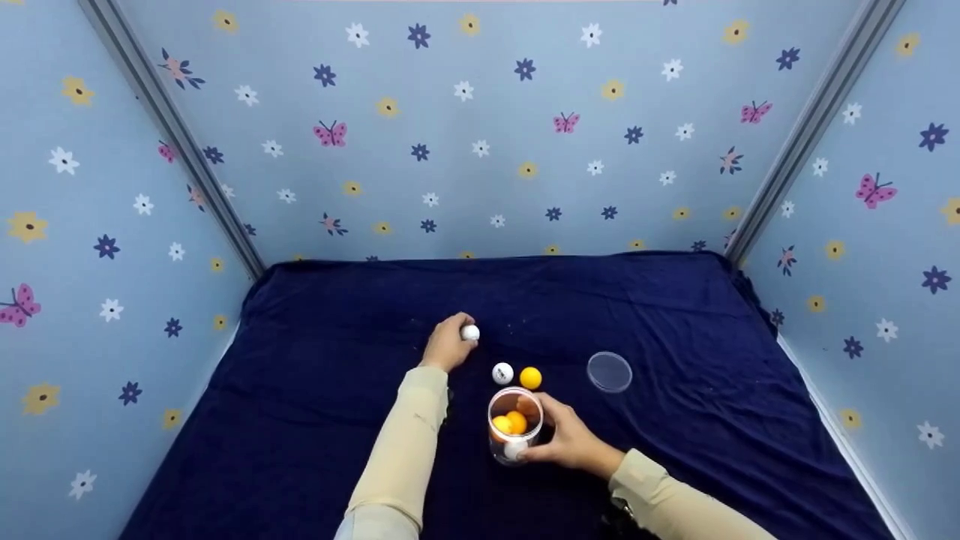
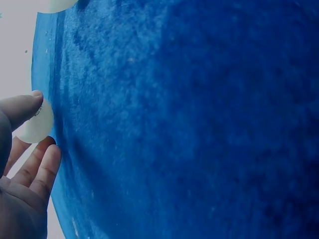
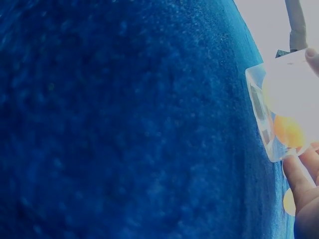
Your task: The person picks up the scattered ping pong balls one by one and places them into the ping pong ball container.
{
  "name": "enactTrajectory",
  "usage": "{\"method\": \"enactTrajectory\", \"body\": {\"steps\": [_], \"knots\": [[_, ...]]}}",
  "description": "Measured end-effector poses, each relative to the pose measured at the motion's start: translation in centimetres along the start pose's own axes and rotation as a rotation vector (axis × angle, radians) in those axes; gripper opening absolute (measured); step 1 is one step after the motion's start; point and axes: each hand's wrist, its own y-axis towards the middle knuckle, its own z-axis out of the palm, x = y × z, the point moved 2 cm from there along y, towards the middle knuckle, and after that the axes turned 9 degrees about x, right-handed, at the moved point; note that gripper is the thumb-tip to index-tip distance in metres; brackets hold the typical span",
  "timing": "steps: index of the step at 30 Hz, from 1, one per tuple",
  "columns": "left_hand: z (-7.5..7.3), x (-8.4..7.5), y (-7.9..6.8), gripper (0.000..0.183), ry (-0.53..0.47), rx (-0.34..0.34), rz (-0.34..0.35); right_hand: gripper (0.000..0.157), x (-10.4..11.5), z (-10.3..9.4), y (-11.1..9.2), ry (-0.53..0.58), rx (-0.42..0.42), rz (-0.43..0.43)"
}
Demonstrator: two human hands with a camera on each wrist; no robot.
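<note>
My left hand [image 1: 448, 346] pinches a white ping-pong ball [image 1: 470, 333] low over the dark blue cloth; the left wrist view shows this ball [image 2: 41, 124] between thumb and fingers, with small print on it. My right hand [image 1: 574, 441] grips the side of a clear plastic jar [image 1: 498, 454], its open mouth facing up. Inside are orange balls [image 1: 516, 422] and a white ball [image 1: 515, 449] low at the wall. Just beyond the jar, a white ball [image 1: 502, 373] and an orange ball [image 1: 530, 377] lie side by side on the cloth.
A round clear lid [image 1: 609, 372] lies flat to the right of the loose balls. The dark blue cloth [image 1: 337, 337] covers the table and wrinkles toward the right. Flower-patterned panels [image 1: 480, 195] enclose the back and both sides.
</note>
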Motion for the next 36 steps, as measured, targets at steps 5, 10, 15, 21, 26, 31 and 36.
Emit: {"method": "enactTrajectory", "body": {"steps": [5,10,15,21,26,31,36], "knots": [[-2.9,-3.3,-1.7,0.033,-0.023,0.032,0.017,0.081,0.0,0.1,0.0,0.001,-0.004,0.019],[-6.5,-8.1,-4.3,0.035,-0.048,0.104,-0.037,0.081,0.1,0.1,-0.1,0.007,-0.001,0.037],[-7.7,-9.2,-4.9,0.037,-0.034,0.127,-0.043,0.08,0.1,0.1,0.0,0.006,-0.004,0.024],[-8.4,-9.5,-5.4,0.037,-0.048,0.145,-0.001,0.08,0.0,0.2,0.0,-0.018,-0.013,0.031],[-8.9,-9.9,-5.7,0.035,-0.042,0.164,-0.003,0.082,0.2,0.3,0.2,0.008,-0.003,0.046],[-9.2,-10.8,-6.1,0.036,-0.041,0.19,0.021,0.083,0.3,0.2,0.2,0.011,-0.008,0.056],[-9.2,-11.8,-6.5,0.035,-0.031,0.203,0.079,0.083,0.1,0.3,0.1,0.017,-0.008,0.038]]}}
